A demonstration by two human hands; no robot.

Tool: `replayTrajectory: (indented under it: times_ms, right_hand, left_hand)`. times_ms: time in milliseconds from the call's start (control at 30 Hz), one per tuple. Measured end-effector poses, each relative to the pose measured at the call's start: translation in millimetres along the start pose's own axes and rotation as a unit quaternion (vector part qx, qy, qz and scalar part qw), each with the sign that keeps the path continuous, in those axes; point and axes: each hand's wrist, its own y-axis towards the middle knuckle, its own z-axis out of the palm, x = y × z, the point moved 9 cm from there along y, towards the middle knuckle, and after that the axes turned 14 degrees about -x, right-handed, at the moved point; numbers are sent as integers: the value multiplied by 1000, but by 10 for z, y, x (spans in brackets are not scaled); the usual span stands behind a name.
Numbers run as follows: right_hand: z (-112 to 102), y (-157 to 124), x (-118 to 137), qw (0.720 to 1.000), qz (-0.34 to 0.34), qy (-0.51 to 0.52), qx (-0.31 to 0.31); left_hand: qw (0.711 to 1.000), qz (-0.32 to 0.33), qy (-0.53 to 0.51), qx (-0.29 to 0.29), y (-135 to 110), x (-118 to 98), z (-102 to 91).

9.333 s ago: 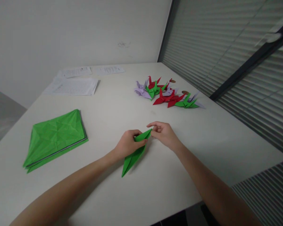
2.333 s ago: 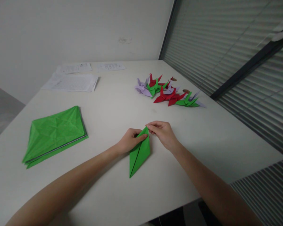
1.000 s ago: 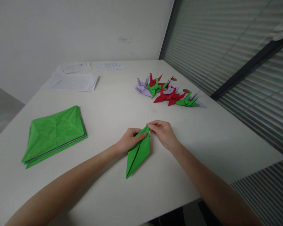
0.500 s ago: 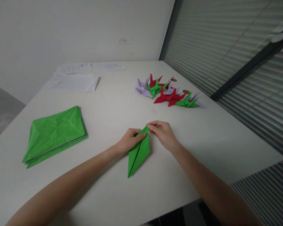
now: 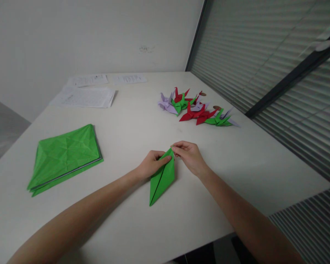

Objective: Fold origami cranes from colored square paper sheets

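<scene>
In the head view, the folded green paper [image 5: 162, 179] lies on the white counter [image 5: 126, 135] near the middle of the frame, a slim diamond with its lower point toward the bottom edge and a dark slit down its length. The left hand [image 5: 151, 162] grips its upper left side, thumb on top; the right hand [image 5: 189, 154] pinches the upper tip between thumb and fingertips. For this tip work, a firm left thumb close to the pinch should stop the layers slipping, while the right fingers are best light, with the edges lined up along the slit before any crease is pressed hard. A thin tip like this probably tears or skews easily. A green paper stack [image 5: 67, 152] sits at left, paper birds [image 5: 191, 114] at upper right, printed sheets [image 5: 85, 97] at upper left.
</scene>
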Motion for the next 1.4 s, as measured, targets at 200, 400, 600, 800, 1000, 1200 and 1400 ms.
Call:
replayTrajectory:
  times_ms: [200,400,600,800,1000,1200,1400]
  right_hand:
    - [-46,10,22,999,-17,-11,-33]
    - [18,-16,22,1000,-8,-9,-1]
    - [48,-48,26,1000,-2,-26,9]
    - [37,-34,8,1000,-8,-26,7]
    - [24,-35,27,999,-12,-31,-2]
    - [32,-28,-31,1000,14,-2,5]
    - [44,-41,-16,1000,13,7,11]
  left_hand:
    - [1000,12,24,5,2,16,9]
    - [1000,-20,-23,-8,15,23,-9]
    - [998,-31,-48,-17,-1,38,-1]
    - [999,-30,-35,-24,-1,43,-9]
    - [997,-42,-52,-25,-7,66,-7]
    - [994,-73,-80,-23,-27,97,4]
    - [993,-74,-87,-30,-35,92,-1]
